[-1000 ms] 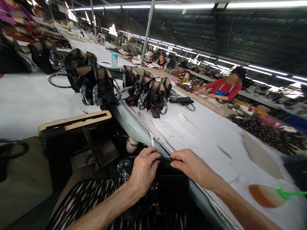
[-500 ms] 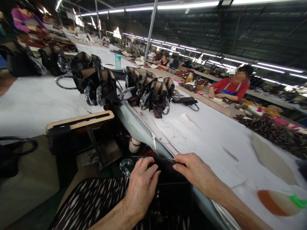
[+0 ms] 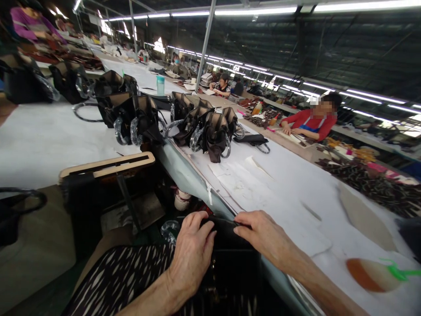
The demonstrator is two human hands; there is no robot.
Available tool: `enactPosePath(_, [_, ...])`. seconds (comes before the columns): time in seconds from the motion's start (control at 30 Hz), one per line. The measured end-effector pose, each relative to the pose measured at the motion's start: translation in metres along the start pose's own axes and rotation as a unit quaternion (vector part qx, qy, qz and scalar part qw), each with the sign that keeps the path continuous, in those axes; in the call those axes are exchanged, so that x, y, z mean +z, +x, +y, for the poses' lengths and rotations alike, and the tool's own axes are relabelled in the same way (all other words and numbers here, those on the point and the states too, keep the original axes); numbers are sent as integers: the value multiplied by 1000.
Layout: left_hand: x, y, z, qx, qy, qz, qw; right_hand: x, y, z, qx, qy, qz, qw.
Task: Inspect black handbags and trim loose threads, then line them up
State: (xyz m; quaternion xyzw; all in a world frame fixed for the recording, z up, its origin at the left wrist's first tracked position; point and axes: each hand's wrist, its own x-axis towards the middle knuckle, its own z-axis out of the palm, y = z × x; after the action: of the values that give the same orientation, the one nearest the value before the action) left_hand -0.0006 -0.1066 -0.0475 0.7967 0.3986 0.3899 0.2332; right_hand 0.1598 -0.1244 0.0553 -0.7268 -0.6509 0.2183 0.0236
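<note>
A black handbag [image 3: 235, 267] with small gold-coloured fittings rests on my lap, against the edge of the white-covered table. My left hand [image 3: 194, 252] grips its upper rim, fingers curled over the edge. On the same rim, a little to the right, my right hand [image 3: 263, 232] pinches the edge between thumb and fingers. Beside my left hand shows a plastic-wrapped handle [image 3: 169, 230]. The lower part of the bag fades into shadow, and the fingertips of my left hand are partly hidden.
Several black handbags [image 3: 215, 136] with wrapped handles stand on the white table [image 3: 286, 197]. A wooden-topped frame [image 3: 108, 164] is at left. A bottle of amber liquid with a green nozzle [image 3: 373, 274] lies at right. Across the table a person in red [image 3: 309, 120] works.
The view has shifted slightly, so everything sits a little further left. Both hands keep their hold on the handbag's rim, almost unmoved.
</note>
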Motion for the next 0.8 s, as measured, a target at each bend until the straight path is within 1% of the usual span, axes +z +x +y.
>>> enactPosePath(0.07, [-2, 8, -2, 2, -15, -23, 1000, 1, 0, 3, -5, 29, -11, 999])
enactPosePath(0.1, [-4, 14, -2, 0, -32, -49, 998, 1, 0, 5, -11, 45, -17, 999])
enactPosePath(0.17, [-8, 29, -2, 2, -72, -130, 989, -1, 0, 11, -26, 73, -28, 997])
enactPosePath(0.27, [-18, 54, 1, 29, -101, -282, 954, -8, 1, 21, -48, 105, -56, 992])
enactPosePath(0.3, [-22, 62, 3, 38, -106, -321, 940, -11, 3, 25, -55, 122, -70, 989])
enactPosePath(0.37, [-29, 75, 7, 48, -123, -376, 917, -16, 7, 30, -71, 165, -95, 979])
enactPosePath(0.43, [-35, 83, 12, 36, -147, -413, 898, -19, 12, 32, -90, 199, -108, 970])
enactPosePath(0.5, [-39, 87, 15, -10, -175, -439, 881, -18, 17, 33, -104, 200, -89, 970])
enactPosePath(0.57, [-40, 86, 17, -73, -216, -452, 862, -14, 20, 32, -111, 178, -45, 977])
enactPosePath(0.67, [-37, 82, 19, -136, -281, -442, 841, -9, 15, 30, -112, 135, 28, 984])
enactPosePath(0.73, [-32, 77, 22, -158, -305, -427, 837, -7, 7, 29, -112, 106, 65, 986])
enactPosePath(0.8, [-27, 73, 26, -167, -308, -413, 841, -5, -2, 28, -113, 89, 96, 985])
